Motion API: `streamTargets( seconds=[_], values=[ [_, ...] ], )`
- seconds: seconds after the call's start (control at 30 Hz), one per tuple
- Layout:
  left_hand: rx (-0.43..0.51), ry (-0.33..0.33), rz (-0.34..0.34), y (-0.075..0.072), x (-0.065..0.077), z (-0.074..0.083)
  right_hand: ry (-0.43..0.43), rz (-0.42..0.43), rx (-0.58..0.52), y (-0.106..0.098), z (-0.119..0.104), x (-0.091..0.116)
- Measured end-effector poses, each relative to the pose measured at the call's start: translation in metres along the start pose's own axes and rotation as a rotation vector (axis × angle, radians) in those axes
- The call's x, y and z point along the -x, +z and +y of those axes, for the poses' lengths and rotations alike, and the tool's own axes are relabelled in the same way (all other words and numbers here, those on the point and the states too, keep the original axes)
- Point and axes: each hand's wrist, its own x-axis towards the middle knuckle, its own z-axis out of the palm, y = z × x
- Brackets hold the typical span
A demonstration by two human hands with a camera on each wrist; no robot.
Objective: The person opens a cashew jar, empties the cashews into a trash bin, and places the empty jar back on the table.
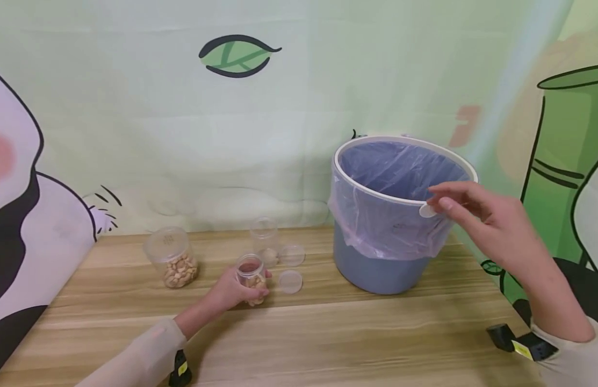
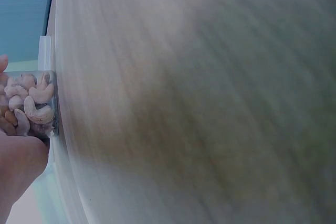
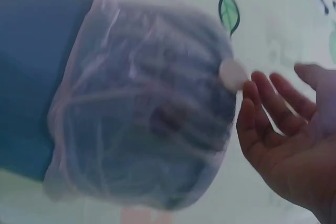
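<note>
My left hand (image 1: 233, 287) grips a small clear jar (image 1: 250, 267) without a lid, partly filled with cashews (image 2: 37, 106). In the left wrist view the jar's base is right at the wooden tabletop. Up at the front rim of the blue bin (image 1: 376, 274), my right hand (image 1: 492, 220) pinches a small round white disc (image 1: 426, 210) between thumb and fingertips. The other fingers (image 3: 283, 106) of that hand are spread, as the right wrist view shows. A clear plastic liner (image 1: 366, 231) folds over the bin's white rim.
Left of my left hand stands a larger clear jar (image 1: 168, 246) with a lid and cashews. An open clear jar (image 1: 264, 230) is behind my left hand. Two translucent lids (image 1: 290, 281) lie on the wooden table (image 1: 357, 338). A printed cloth (image 1: 260, 140) hangs behind everything.
</note>
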Motion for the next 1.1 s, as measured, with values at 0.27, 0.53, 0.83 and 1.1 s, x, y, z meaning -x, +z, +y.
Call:
streamTargets(
  seconds=[0.27, 0.53, 0.83, 1.1],
  values=[
    [-0.028, 0.003, 0.008, 0.001, 0.001, 0.001, 0.266, 0.173, -0.083, -0.014, 0.039, -0.005],
    [0.005, -0.009, 0.000, 0.001, 0.001, 0.004, 0.480, 0.084, -0.128, -0.021, 0.061, -0.005],
    [-0.012, -0.006, 0.011, 0.001, 0.000, 0.004, 0.515, -0.033, -0.222, -0.016, 0.074, -0.012],
    [-0.012, -0.010, 0.020, 0.003, 0.001, 0.005, 0.575, -0.137, -0.297, -0.017, 0.087, -0.024]
  ],
)
